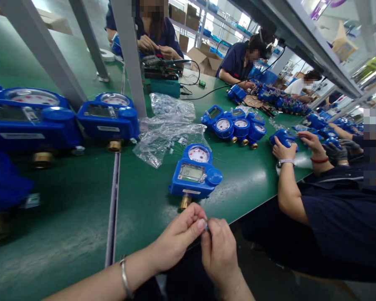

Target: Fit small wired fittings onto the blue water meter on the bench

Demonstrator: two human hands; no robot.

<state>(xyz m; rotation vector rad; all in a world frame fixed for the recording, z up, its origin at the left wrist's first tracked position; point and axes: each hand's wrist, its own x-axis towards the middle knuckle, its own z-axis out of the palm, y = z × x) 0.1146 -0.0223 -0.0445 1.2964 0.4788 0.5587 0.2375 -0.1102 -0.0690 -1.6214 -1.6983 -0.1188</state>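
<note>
My left hand (178, 236) and my right hand (219, 251) meet at the near edge of the green table (81, 225). Together their fingertips pinch a tiny part (206, 228), mostly hidden by the fingers. Just beyond my hands a blue water meter (195, 173) lies flat, with a round dial, a small lit display and a brass fitting pointing at me. A crumpled clear plastic bag (166, 136) holding small parts lies behind the meter.
Two more blue meters (108, 117) (28, 119) lie at the left, a cluster of meters (235, 125) at the back right. A co-worker's arm (288, 184) reaches in from the right with a meter. Grey frame posts (130, 58) stand on the table. Other people work beyond.
</note>
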